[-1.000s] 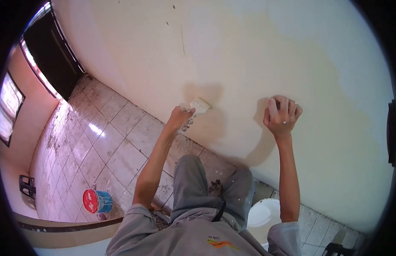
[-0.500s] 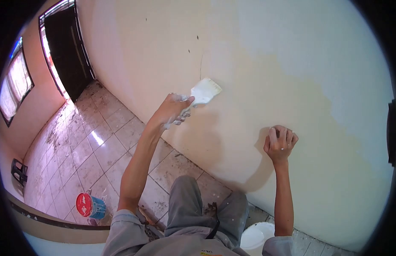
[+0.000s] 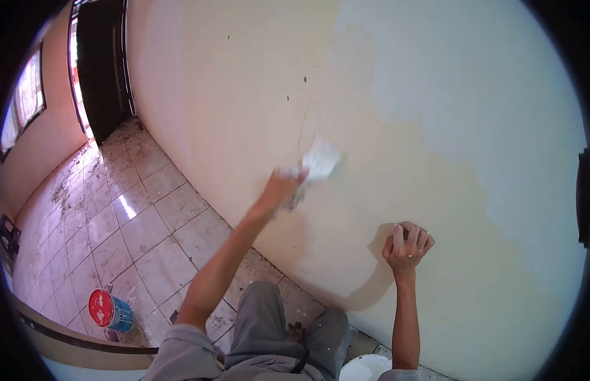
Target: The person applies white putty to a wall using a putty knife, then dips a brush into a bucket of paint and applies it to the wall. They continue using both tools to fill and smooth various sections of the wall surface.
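Observation:
A wide paintbrush point(image 3: 321, 160), coated white and blurred by motion, is gripped in my left hand point(image 3: 285, 190). White paint smears the fingers. The bristle end points up and right, at the cream wall point(image 3: 244, 114) in front of me; whether it touches cannot be told. Lower and to the right, my right hand point(image 3: 409, 246) rests against the same wall, its fingers curled and flecked with white. The palm side is hidden, and nothing shows in it. A thin crack point(image 3: 304, 127) runs down the wall just above the brush.
A white bucket point(image 3: 366, 368) stands by my right leg, partly hidden. On the tiled floor point(image 3: 149, 222) at left is a blue bucket point(image 3: 122, 315) with a red, paint-marked top. A dark door point(image 3: 102, 70) stands ajar at far left. Whiter paint point(image 3: 466, 95) covers the upper right wall.
My left hand and the brush have moved down and right along the wall. My right hand keeps its curled pose at the wall, while the whole view has shifted.

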Available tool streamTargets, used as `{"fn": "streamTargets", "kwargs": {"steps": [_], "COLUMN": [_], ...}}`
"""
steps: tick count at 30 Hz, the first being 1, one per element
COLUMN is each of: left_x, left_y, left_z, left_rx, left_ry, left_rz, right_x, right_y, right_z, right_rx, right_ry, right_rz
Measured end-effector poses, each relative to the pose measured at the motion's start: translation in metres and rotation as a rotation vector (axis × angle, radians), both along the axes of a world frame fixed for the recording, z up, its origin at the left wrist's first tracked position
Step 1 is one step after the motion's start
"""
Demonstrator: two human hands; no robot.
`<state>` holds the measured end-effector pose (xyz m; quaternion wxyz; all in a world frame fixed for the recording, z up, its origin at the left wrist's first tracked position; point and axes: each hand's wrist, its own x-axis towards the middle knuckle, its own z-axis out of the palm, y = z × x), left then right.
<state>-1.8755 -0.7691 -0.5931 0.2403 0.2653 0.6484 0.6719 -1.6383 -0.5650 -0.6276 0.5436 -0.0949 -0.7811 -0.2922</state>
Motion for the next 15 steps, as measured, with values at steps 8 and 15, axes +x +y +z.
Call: {"fn": "streamTargets", "kwargs": {"steps": [8,15], "left_x": [0.015,0.015], "left_y": [-0.027,-0.027], "left_z": [-0.215,-0.130], "left_rx": [-0.344,-0.400], "left_ry": [-0.175,-0.009], "left_rz": [0.040,-0.102], "right_x": [0.002,0.002], "right_y": [0.000,-0.002], "right_z": [0.003,0.005], "right_rx": [0.026,0.031], "right_ry": [-0.014,-0.006], "right_rz": [-0.039,-0.020]}}
